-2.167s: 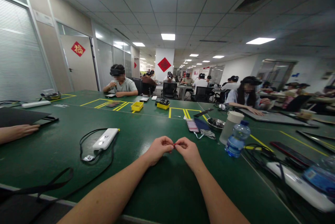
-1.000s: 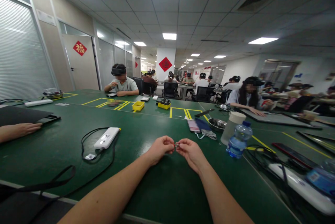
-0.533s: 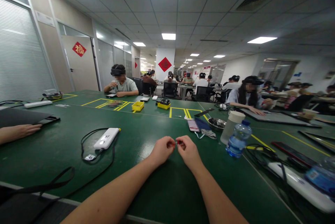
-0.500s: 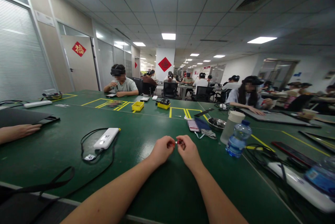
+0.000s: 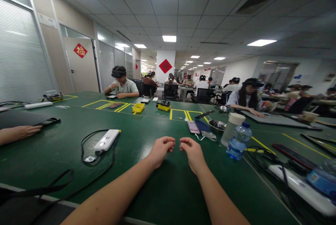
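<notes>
My left hand [image 5: 162,150] and my right hand [image 5: 191,151] hover just above the green table [image 5: 147,197], side by side with a small gap between the fingertips. Both hands have their fingers curled into a pinch. Whatever small item sits in either pinch is hidden by the fingers. A white power bank [image 5: 106,140] with a black cable lies to the left of my left hand. To the right of my right hand stands a blue water bottle [image 5: 238,141].
A clear lidded cup [image 5: 231,127], a metal bowl [image 5: 218,124] and a blue pouch [image 5: 200,127] lie beyond my right hand. Another person's hand [image 5: 18,133] rests at the left edge. Yellow bins [image 5: 138,107] sit farther back. Cables and devices [image 5: 294,176] crowd the right side. Several seated people work at far tables.
My fingertips were together around a tiny red-tipped item. Now the hands have drawn slightly apart and the item no longer shows.
</notes>
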A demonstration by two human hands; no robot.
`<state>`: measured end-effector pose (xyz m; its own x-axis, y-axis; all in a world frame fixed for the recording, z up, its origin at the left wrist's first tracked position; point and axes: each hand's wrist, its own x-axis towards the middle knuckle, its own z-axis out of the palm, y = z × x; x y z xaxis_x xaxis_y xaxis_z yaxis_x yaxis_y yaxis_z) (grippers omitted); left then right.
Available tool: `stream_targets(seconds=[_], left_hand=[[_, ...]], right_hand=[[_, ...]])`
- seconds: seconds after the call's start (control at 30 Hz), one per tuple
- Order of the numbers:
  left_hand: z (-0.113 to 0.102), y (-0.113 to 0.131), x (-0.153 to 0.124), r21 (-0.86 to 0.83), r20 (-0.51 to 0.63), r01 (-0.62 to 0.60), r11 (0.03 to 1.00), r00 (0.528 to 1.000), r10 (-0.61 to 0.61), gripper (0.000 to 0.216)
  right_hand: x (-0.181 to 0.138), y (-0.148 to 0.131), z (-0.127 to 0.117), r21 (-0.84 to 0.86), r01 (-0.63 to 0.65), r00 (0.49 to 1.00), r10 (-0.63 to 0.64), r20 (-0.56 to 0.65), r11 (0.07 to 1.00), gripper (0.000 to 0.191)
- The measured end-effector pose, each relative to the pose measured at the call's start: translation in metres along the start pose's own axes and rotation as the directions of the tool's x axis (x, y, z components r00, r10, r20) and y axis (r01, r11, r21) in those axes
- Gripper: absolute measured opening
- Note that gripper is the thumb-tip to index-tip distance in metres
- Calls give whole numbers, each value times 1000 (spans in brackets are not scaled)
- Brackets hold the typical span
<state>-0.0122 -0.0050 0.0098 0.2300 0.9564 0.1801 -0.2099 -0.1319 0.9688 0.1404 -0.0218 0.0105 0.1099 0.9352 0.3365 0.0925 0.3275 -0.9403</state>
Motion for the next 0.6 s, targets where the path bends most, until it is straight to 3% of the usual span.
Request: stream_targets(seconds=[0.1,0.2,0.3,0.37,0.43,0.47,0.53,0.6], left_hand=[[-5,-7,5,-300,87,250,921,968,-235,14],[-5,-12,6,-414,220,450,792,893,-393,18],[-2,-16,5,-413,291,519,748,854,-432,35],[-2,-19,5,-291,222,467,835,882,-416,35],[-7,-20,6,-7,99,308,951,947,-306,29],[-11,-21,7,179,50,191,965,978,-203,26],[-24,-20,11,530,14,-28,847,1000,24,23],[-42,-18,14,750,14,-108,652,989,148,23]], right_hand=[[3,6,-3,170,-86,996,89,-11,982,22],[0,2,2,112,-23,998,18,52,993,20],[-6,-7,11,-4,39,982,-37,187,999,26],[-7,-12,14,-69,82,979,-67,193,994,27],[-7,-14,12,-64,84,989,-75,125,994,28],[-6,-14,10,-48,76,993,-71,92,996,28],[-3,-12,5,-44,55,997,-53,53,997,25],[-1,-8,0,-87,45,998,-41,52,995,20]])
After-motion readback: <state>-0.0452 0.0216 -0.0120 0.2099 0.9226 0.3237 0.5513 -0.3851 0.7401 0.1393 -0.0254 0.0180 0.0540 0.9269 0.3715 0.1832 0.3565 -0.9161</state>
